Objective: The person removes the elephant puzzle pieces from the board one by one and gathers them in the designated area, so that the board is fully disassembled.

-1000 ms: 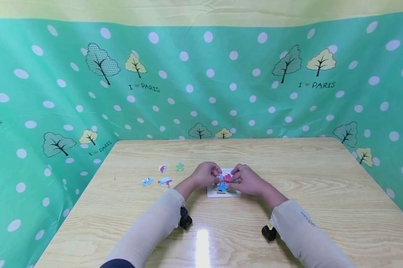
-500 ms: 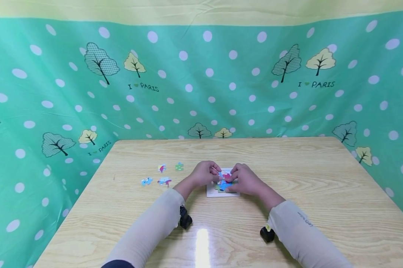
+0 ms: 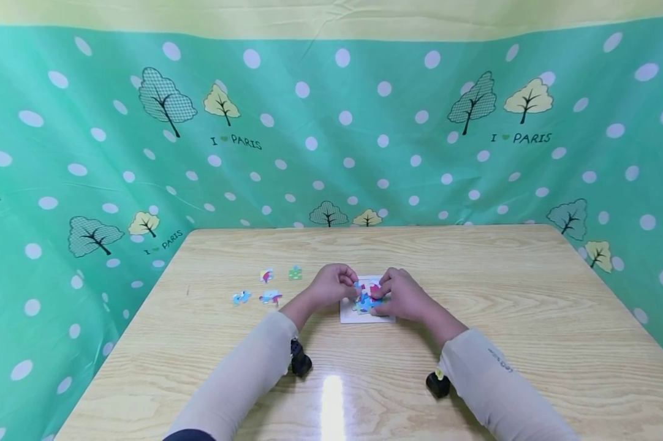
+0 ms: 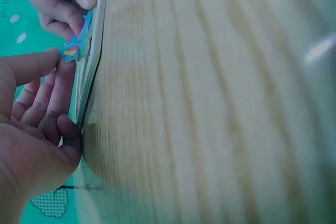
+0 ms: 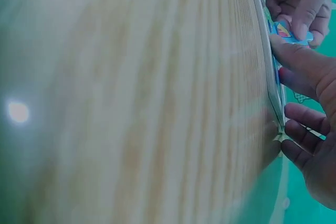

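Note:
Between the thumb and fingertips of my left hand (image 3: 330, 286) is a small blue jigsaw piece (image 4: 71, 52) with a yellow and pink patch. In the right wrist view this jigsaw piece (image 5: 284, 31) is tilted up close to the board. A white puzzle board (image 3: 350, 318) lies flat under both hands, with several colourful pieces (image 3: 366, 302) on it. My right hand (image 3: 407, 296) rests over the board's right side, thumb and fingertips pressing on the pieces there. Its fingers partly hide the picture.
Several loose jigsaw pieces lie left of the board, among them a green one (image 3: 295, 274), a red-and-yellow one (image 3: 267, 275) and blue ones, one being the dog-shaped piece (image 3: 241, 297). A polka-dot curtain (image 3: 364, 122) hangs behind the wooden table (image 3: 502, 269).
My right hand has moved slightly down and left over the pieces and settled there. My left hand has drawn slightly left, uncovering more of the board's left part.

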{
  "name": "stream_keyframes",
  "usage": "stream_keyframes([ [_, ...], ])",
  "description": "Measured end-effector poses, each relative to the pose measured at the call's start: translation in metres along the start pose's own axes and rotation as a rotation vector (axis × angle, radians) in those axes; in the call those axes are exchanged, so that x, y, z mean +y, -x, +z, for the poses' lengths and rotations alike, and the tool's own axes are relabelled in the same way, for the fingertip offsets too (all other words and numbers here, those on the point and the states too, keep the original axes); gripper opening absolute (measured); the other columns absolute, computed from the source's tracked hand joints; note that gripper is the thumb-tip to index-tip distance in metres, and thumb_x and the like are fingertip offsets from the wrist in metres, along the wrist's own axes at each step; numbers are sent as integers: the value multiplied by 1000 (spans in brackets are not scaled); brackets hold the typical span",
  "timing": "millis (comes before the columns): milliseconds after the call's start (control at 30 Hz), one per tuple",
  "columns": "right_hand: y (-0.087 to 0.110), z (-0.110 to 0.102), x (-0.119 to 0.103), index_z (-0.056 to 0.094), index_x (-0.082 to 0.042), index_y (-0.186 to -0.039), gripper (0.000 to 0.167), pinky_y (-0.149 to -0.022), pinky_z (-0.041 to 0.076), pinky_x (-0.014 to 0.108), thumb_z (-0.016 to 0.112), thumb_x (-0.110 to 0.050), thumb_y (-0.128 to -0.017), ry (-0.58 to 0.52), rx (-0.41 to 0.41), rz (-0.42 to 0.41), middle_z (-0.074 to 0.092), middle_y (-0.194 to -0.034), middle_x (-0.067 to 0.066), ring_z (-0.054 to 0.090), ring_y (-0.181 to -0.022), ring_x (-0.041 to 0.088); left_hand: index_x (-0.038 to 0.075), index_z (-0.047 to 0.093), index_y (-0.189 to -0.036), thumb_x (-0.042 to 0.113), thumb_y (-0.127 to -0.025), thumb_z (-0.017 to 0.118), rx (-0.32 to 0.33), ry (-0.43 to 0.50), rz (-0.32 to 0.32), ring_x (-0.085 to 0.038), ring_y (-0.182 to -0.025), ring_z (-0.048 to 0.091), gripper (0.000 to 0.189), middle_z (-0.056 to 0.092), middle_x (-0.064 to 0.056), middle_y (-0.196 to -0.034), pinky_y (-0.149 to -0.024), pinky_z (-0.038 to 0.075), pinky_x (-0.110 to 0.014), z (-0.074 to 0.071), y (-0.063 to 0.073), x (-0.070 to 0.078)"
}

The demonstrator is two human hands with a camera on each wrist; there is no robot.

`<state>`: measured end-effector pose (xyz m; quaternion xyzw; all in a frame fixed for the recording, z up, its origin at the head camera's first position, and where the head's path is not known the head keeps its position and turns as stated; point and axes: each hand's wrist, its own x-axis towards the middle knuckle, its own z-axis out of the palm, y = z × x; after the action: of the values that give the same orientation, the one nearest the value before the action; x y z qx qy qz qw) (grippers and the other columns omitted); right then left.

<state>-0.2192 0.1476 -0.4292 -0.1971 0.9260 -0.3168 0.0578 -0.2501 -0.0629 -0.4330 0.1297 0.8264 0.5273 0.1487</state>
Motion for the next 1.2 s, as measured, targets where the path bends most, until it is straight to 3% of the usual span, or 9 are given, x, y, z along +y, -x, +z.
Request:
stream_keyframes([
  [267, -3, 2, -1, 79, -10, -91, 28, -79, 40, 33, 87, -30, -73, 19, 24, -20, 53, -94, -2, 45, -92, 19, 9, 66, -90, 3, -78, 79, -43, -84, 20, -15, -79, 58, 19, 63, -3, -84, -71, 51, -26, -2, -1, 4],
  [567, -6, 6, 0, 79, -11, -91, 29, -78, 40, 33, 89, -27, -70, 50, 38, -5, 53, -91, -3, 44, -90, 18, 2, 64, -92, 1, -77, 79, -2, 29, -22, -13, -72, 59, 22, 63, -4, -78, -66, 50, -23, -1, 0, 0],
  [867, -5, 3, -4, 79, -11, -90, 26, -78, 40, 33, 89, -26, -71, 53, 33, 26, 52, -91, -3, 44, -91, 19, 0, 64, -93, -1, -77, 79, 23, 84, -33, -14, -72, 60, 22, 63, -5, -80, -68, 51, -24, -1, 3, -2],
  [1133, -5, 4, -6, 79, -10, -87, 24, -79, 39, 33, 89, -24, -71, 40, 25, 23, 52, -91, -2, 44, -90, 20, 7, 65, -87, 2, -78, 78, 43, -129, 52, -16, -77, 57, 17, 62, -4, -82, -69, 51, -26, 1, 7, 4],
  [1200, -5, 3, -7, 79, -9, -87, 24, -78, 39, 33, 89, -23, -71, 38, 31, 19, 52, -91, -2, 44, -90, 20, 7, 65, -88, 2, -78, 77, 50, -138, 47, -16, -77, 57, 16, 63, -4, -82, -70, 51, -27, 2, 6, 5],
])
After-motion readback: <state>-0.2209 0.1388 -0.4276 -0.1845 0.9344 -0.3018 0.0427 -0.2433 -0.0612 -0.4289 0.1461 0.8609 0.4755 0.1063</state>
